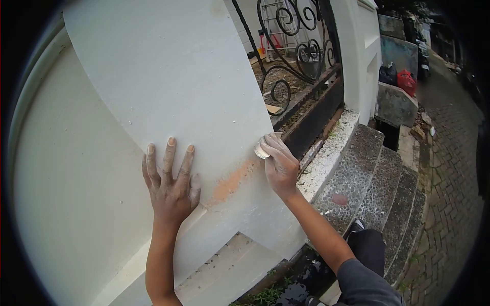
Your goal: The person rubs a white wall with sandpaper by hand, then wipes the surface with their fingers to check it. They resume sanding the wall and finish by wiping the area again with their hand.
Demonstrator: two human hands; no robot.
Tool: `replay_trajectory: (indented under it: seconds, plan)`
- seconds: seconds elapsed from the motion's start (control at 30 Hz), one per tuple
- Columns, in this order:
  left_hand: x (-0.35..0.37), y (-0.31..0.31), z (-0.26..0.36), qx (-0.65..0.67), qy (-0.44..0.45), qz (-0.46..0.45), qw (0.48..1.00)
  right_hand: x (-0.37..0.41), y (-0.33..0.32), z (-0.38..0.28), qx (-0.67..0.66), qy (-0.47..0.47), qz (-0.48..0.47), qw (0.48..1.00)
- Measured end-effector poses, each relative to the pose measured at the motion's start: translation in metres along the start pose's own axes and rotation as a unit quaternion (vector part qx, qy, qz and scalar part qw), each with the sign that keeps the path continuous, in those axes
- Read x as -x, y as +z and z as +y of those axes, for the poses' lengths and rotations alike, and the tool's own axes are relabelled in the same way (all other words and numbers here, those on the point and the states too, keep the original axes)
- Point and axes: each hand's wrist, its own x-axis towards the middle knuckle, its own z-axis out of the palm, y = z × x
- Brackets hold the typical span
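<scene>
My left hand [171, 186] lies against the white wall [173, 81], fingers spread and dusted with white powder. My right hand [280, 166], also powdery, is closed around a small folded pale sheet that looks like sandpaper [262, 149]. It presses this to the wall near the edge beside the gate. Between the two hands, an orange-brown patch [232, 182] shows through the white paint. My right fingers and palm hide part of the sheet.
A black wrought-iron gate [311, 120] stands just right of the wall. Pebbled steps [352, 168] go down to a paved lane [451, 204]. A foot in a dark shoe [357, 224] rests on the steps. Farther back are a red bag [407, 81] and a ladder [278, 30].
</scene>
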Motion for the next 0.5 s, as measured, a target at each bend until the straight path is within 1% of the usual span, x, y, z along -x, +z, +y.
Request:
replay_trajectory:
  seconds: [0.03, 0.1, 0.13, 0.17, 0.27, 0.3, 0.43, 0.5]
  plan:
    - [0.0, -0.006, 0.005, -0.007, -0.006, -0.026, 1.0, 0.004, 0.01, 0.003, 0.013, -0.014, 0.011, 1.0]
    - [0.003, -0.018, 0.012, -0.018, -0.025, -0.097, 0.995, 0.007, 0.016, 0.008, 0.007, -0.002, 0.029, 1.0]
    - [0.009, -0.018, 0.014, -0.024, -0.026, -0.103, 0.994, 0.009, 0.016, 0.008, 0.004, 0.004, 0.032, 0.999]
    - [0.015, -0.017, 0.015, -0.031, -0.029, -0.114, 0.993, 0.009, 0.018, 0.007, -0.006, 0.031, 0.04, 0.999]
    - [0.02, -0.02, 0.016, -0.033, -0.053, -0.142, 0.988, 0.011, 0.018, 0.005, 0.019, 0.014, 0.023, 0.999]
    - [0.019, -0.021, 0.015, -0.031, -0.065, -0.146, 0.987, 0.013, 0.018, 0.007, 0.025, 0.01, 0.018, 0.999]
    - [0.016, -0.027, 0.004, -0.027, -0.085, -0.093, 0.992, 0.018, 0.024, 0.01, 0.028, 0.013, 0.037, 0.999]
    - [0.016, -0.031, 0.002, -0.018, -0.083, -0.096, 0.992, 0.027, 0.034, -0.009, 0.032, 0.018, 0.034, 0.999]
